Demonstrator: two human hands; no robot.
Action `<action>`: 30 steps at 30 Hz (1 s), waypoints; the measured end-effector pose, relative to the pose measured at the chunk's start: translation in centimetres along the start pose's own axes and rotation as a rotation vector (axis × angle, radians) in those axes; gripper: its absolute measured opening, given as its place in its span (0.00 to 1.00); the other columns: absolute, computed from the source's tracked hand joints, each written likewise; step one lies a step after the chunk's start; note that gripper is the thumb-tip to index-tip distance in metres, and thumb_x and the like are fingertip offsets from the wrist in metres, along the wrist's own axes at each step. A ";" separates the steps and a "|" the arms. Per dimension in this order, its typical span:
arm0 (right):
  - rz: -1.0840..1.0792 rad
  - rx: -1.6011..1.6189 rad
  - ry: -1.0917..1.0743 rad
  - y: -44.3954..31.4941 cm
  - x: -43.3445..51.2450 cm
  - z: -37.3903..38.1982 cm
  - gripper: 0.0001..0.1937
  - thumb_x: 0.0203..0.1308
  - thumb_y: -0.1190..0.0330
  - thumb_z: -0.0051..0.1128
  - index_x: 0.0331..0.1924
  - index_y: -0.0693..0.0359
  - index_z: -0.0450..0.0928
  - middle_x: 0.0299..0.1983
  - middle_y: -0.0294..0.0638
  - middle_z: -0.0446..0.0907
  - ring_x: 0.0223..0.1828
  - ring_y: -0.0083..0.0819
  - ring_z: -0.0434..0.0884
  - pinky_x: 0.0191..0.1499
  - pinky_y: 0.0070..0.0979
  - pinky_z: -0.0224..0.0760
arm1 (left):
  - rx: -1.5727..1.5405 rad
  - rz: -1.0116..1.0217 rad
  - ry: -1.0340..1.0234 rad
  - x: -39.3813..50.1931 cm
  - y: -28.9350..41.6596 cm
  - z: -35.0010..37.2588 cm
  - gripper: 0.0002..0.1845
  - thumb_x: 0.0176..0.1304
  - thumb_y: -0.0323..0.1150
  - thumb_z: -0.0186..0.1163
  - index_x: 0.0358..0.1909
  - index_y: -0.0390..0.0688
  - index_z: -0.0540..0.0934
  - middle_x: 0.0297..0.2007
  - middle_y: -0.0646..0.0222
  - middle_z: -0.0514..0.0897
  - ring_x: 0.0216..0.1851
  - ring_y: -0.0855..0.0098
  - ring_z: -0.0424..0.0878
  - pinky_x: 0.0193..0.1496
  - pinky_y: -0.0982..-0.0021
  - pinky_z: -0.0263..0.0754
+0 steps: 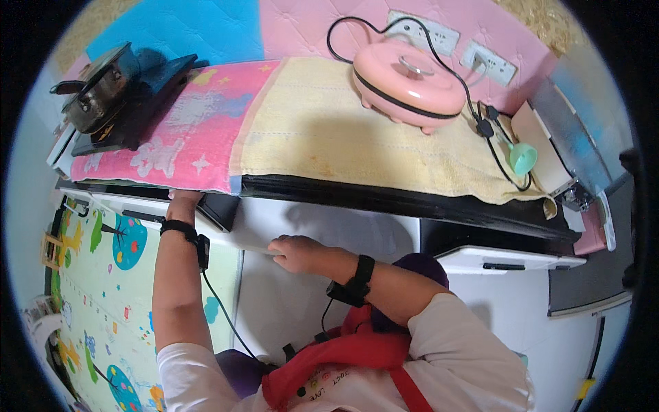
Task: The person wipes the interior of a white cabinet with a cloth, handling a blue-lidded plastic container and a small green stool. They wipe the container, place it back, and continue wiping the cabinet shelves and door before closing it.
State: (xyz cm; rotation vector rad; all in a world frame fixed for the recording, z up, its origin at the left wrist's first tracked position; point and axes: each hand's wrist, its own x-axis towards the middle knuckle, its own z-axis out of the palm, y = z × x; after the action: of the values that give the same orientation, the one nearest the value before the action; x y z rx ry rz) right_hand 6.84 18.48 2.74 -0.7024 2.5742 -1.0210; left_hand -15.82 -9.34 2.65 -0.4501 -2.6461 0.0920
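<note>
My left hand [186,196] reaches in under the front edge of the pink patterned towel [206,134], at the black-topped cabinet [329,193]. Its fingers are mostly hidden there, so what they touch cannot be seen. My right hand [297,253] is lower and nearer to me, its fingers curled at the free end of a swung-out white cabinet door [226,238]. Behind that door the white inside of the cabinet [260,213] shows. A black strap with a small cabled box sits on each of my wrists.
On the cabinet top, a pink electric pan [409,85] stands on a yellow towel [304,139]. A lidded metal pot [103,90] stands at the left. A green funnel-shaped cup [522,158] lies near black cables. Another white door [509,259] stands open at right. A patterned mat [113,309] covers the left floor.
</note>
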 end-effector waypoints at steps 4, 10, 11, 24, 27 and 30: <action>-0.003 -0.004 0.007 0.3 0.0 0.1 0.15 0.59 0.66 0.49 0.49 0.63 0.73 0.46 0.51 0.76 0.48 0.48 0.76 0.51 0.38 0.69 | -0.148 -0.044 0.092 -0.7 0.3 0.1 0.24 0.57 0.40 0.53 0.56 0.46 0.72 0.55 0.53 0.74 0.57 0.49 0.70 0.59 0.52 0.65; -0.015 -0.068 -0.039 -0.3 -0.3 -0.5 0.15 0.59 0.66 0.48 0.48 0.63 0.73 0.45 0.51 0.76 0.47 0.49 0.76 0.50 0.39 0.69 | -0.188 -0.075 -0.120 -3.6 4.1 -6.5 0.21 0.51 0.36 0.60 0.49 0.42 0.77 0.53 0.50 0.74 0.60 0.47 0.64 0.61 0.52 0.60; -0.022 -0.072 -0.025 -0.4 -0.3 -0.6 0.15 0.59 0.66 0.48 0.48 0.63 0.73 0.45 0.51 0.76 0.47 0.49 0.76 0.50 0.39 0.69 | -0.190 -0.024 -0.032 -4.5 5.2 -7.9 0.21 0.51 0.36 0.60 0.49 0.41 0.77 0.53 0.49 0.74 0.59 0.47 0.65 0.60 0.50 0.60; -0.285 -0.043 -0.044 -0.5 -0.8 0.9 0.10 0.56 0.67 0.50 0.37 0.65 0.73 0.32 0.55 0.77 0.37 0.51 0.78 0.40 0.43 0.69 | -0.806 -0.042 -0.029 -14.9 16.3 -22.2 0.17 0.57 0.32 0.60 0.49 0.39 0.77 0.55 0.52 0.75 0.59 0.49 0.68 0.60 0.57 0.64; -0.108 -0.058 -0.134 -1.2 -1.7 0.2 0.14 0.56 0.68 0.53 0.47 0.63 0.74 0.42 0.54 0.77 0.44 0.51 0.77 0.46 0.40 0.71 | -0.835 -0.247 0.023 -17.2 15.3 -21.5 0.15 0.56 0.31 0.60 0.46 0.39 0.78 0.50 0.54 0.78 0.55 0.51 0.72 0.58 0.59 0.67; -0.122 -0.174 -0.187 -1.7 -2.0 -1.2 0.16 0.56 0.69 0.55 0.48 0.64 0.74 0.42 0.51 0.78 0.44 0.50 0.77 0.47 0.38 0.71 | -0.709 -0.344 -0.011 -17.5 13.4 -19.1 0.14 0.55 0.31 0.61 0.44 0.39 0.79 0.46 0.56 0.80 0.52 0.52 0.74 0.56 0.58 0.69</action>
State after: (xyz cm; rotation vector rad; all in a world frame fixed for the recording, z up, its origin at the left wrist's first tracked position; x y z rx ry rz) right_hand 8.58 19.18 4.91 -0.9613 2.5009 -0.7311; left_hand 11.46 -2.59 10.56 -0.1941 -2.6568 -0.9688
